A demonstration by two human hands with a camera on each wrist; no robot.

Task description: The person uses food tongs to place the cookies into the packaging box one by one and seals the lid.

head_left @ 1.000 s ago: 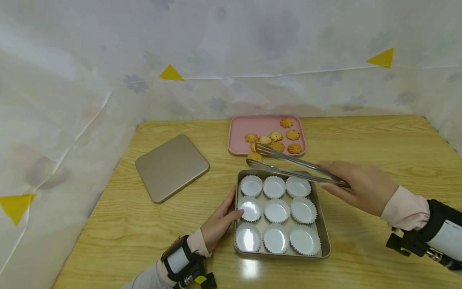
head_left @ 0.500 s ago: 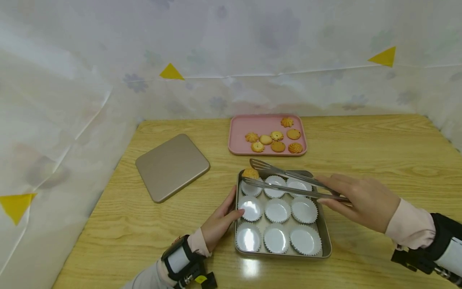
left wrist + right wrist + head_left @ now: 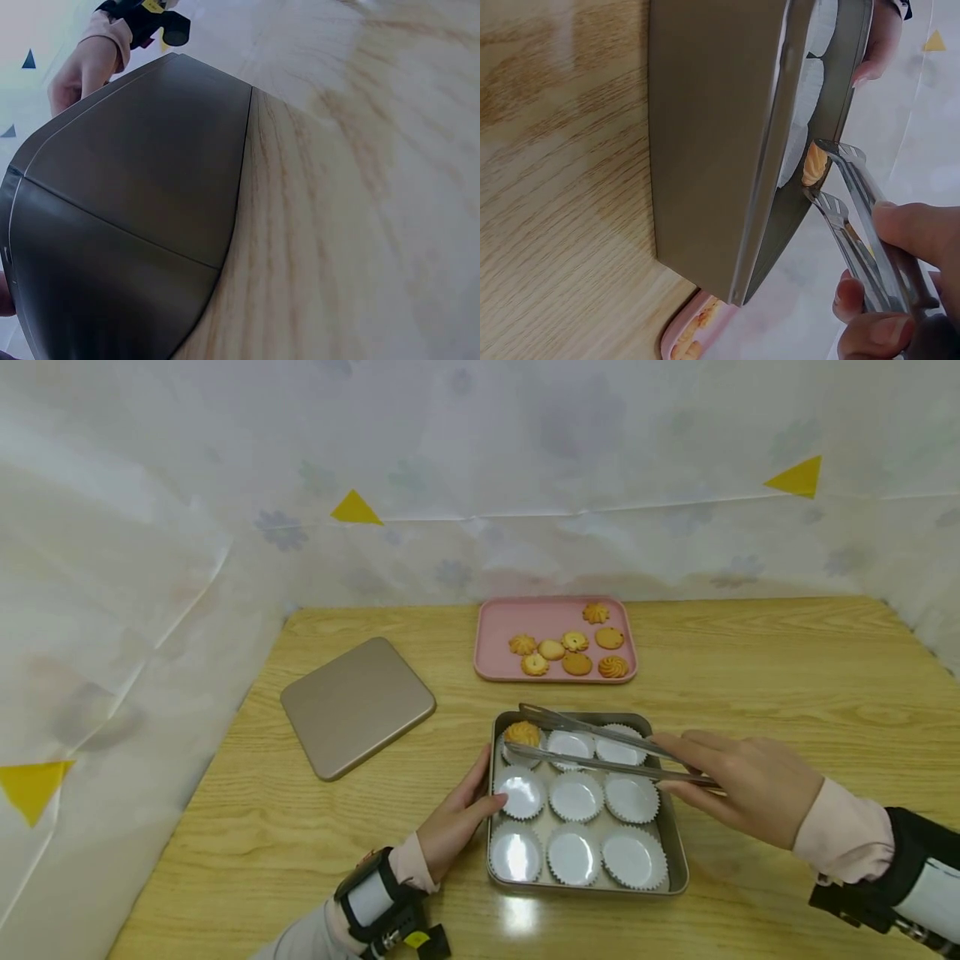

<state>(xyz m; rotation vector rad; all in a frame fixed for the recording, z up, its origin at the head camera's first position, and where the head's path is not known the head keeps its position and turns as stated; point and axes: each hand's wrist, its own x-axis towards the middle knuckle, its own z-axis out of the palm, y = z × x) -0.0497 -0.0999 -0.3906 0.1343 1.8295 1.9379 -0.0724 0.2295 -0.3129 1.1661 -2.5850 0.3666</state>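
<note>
The swirled cookie [image 3: 522, 733] is golden-orange, round and deeply ridged. It sits at the paper cup in the upper left corner of the metal tin, just right of centre in the frame. The ends of a pair of steel tongs [image 3: 866, 206] stand to either side of it; whether both touch it cannot be told. The tongs are long and shiny, with slotted ends. The grip of the right hand [image 3: 738, 785] is clasped round their handles, and the left hand [image 3: 457, 814] holds the left wall of the metal tin [image 3: 677, 862], thumb over the rim.

This tin is grey-brown and deep, with rounded corners. In it stand nine white paper cups [image 3: 575, 797] with crimped edges, in three rows of three. Above the tin in the frame lies a shallow pink tray [image 3: 497, 625] bearing eight cookies [image 3: 577, 664], some smooth, some flower-shaped or swirled, mostly towards its lower and right parts. A flat gold-brown panel [image 3: 358, 708] lies left of centre, turned at an angle on the wood-grained desk [image 3: 195, 868].
</note>
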